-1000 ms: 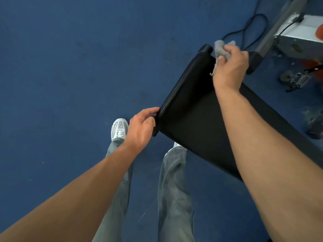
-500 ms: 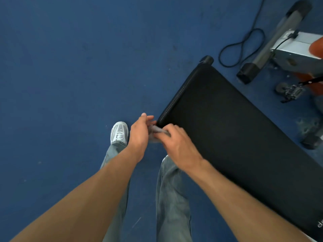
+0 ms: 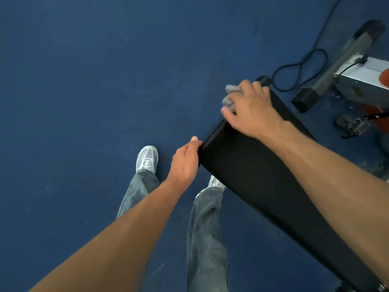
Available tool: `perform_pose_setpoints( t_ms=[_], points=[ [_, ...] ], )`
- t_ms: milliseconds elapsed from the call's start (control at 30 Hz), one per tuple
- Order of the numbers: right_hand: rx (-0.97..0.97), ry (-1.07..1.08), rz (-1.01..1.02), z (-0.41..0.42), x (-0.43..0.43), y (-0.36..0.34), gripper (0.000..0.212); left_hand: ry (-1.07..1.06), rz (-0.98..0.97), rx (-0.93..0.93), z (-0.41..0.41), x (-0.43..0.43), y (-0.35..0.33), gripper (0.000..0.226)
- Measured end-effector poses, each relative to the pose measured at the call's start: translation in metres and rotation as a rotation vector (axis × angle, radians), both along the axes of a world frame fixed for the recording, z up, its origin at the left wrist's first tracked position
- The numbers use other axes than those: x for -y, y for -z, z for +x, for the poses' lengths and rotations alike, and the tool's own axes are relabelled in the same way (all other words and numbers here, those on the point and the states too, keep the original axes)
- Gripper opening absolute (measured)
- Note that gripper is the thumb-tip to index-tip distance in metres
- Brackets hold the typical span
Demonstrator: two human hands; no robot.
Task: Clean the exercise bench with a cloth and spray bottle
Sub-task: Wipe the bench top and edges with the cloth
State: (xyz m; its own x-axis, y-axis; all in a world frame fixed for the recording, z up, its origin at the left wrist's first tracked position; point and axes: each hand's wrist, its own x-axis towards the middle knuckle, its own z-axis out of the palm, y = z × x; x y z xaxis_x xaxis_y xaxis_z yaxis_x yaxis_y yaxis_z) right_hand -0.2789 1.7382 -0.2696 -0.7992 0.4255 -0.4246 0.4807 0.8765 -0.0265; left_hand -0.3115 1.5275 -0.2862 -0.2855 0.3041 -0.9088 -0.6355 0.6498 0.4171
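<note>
Nearest me: grey denim trouser legs (image 3: 207, 234) and a white-grey trainer (image 3: 147, 158) on the dark blue carpet floor (image 3: 84, 81).

My left hand (image 3: 185, 163) is closed on the near corner of the long black padded vinyl exercise bench (image 3: 263, 182), fingers wrapped over the stitched edge, thumb on top. I read it as a steadying hold.

The bench runs from that corner away to lower right. It looks heavy and stiff underneath with a cushioned, smooth skin; probably slick once wet. Best held at a corner or edge seam, as now.

Farther along, my right hand (image 3: 252, 110) is clenched on a crumpled grey cloth (image 3: 230, 95), pressing it at the bench's far left edge. The hand is blurred. The cloth looks light, soft and floppy, so bunching it in the fist suits it. Hands are well apart.

Beyond: a looped black cable (image 3: 299, 68) and a grey metal machine frame (image 3: 347, 60). No spray bottle in view.
</note>
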Motion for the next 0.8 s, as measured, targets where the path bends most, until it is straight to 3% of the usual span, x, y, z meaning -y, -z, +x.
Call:
perform_pose_setpoints(
  t_ms=[133, 200, 267, 333, 433, 500, 567, 667, 800],
  points=[
    [-0.093, -0.113, -0.139, 0.015, 0.043, 0.004, 0.026, 0.022, 0.001, -0.012, -0.005, -0.001, -0.001, 0.06],
    [-0.099, -0.221, -0.274, 0.019, 0.055, 0.007, 0.032, 0.04, 0.013, -0.027, -0.006, -0.001, -0.001, 0.046],
    [-0.08, -0.316, -0.279, 0.016, 0.046, 0.01, 0.034, 0.071, 0.019, -0.043, -0.007, 0.0, -0.001, 0.041],
    [-0.087, -0.243, -0.181, 0.011, 0.018, 0.013, 0.031, 0.099, 0.003, -0.045, -0.008, 0.0, -0.002, 0.044],
    [-0.12, 0.088, 0.021, 0.007, -0.032, 0.008, 0.025, 0.143, 0.0, -0.046, -0.008, 0.0, -0.004, 0.049],
    [-0.121, 0.201, 0.071, 0.005, -0.039, 0.009, 0.027, 0.141, 0.007, -0.056, -0.007, 0.0, -0.002, 0.055],
    [-0.121, 0.128, 0.048, 0.002, -0.018, 0.014, 0.026, 0.12, -0.005, -0.067, -0.006, -0.001, -0.002, 0.05],
    [-0.114, -0.123, -0.155, 0.009, 0.033, 0.024, 0.039, 0.123, -0.027, -0.112, -0.003, -0.004, -0.001, 0.04],
    [-0.181, -0.202, -0.346, 0.03, 0.053, 0.014, 0.031, 0.156, -0.045, -0.18, -0.001, -0.009, -0.002, 0.061]
  ],
)
